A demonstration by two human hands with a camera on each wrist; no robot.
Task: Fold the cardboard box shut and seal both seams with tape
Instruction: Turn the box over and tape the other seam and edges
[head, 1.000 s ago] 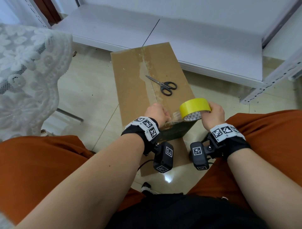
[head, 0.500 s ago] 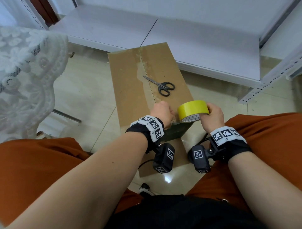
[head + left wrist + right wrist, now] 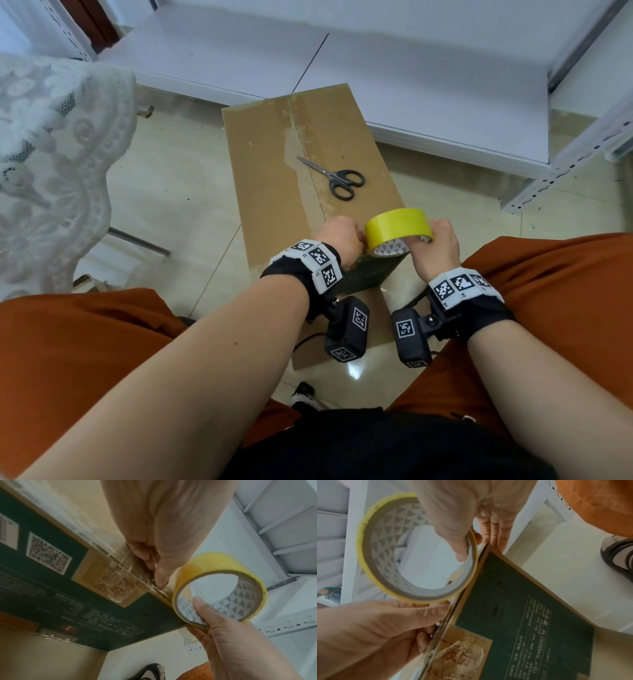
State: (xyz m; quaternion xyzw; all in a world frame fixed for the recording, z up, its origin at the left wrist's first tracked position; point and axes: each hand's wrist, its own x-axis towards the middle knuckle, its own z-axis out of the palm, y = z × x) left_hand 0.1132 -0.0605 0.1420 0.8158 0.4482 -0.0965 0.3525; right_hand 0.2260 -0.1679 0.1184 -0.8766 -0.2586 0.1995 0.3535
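Note:
The brown cardboard box (image 3: 274, 178) stands on the floor between my knees, top flaps folded flat with the centre seam (image 3: 310, 164) running away from me. Black-handled scissors (image 3: 337, 178) lie on its top. My right hand (image 3: 436, 245) holds the yellow tape roll (image 3: 394, 228) at the box's near top edge, thumb inside the core (image 3: 197, 605). My left hand (image 3: 342, 240) is curled over that edge beside the roll, pinching the tape end (image 3: 154, 582) against the cardboard. In the right wrist view the roll (image 3: 373, 561) touches the box's green printed side (image 3: 530, 608).
White shelf boards (image 3: 428, 85) lie right behind the box, and a perforated metal upright (image 3: 565, 164) slants at the right. A lace cloth (image 3: 51, 154) hangs at the left. My orange-clad knees flank the box, and a shoe (image 3: 303, 394) rests on the tiled floor below.
My left hand has edged rightwards until it meets the roll at the near edge. The right hand and roll have barely moved.

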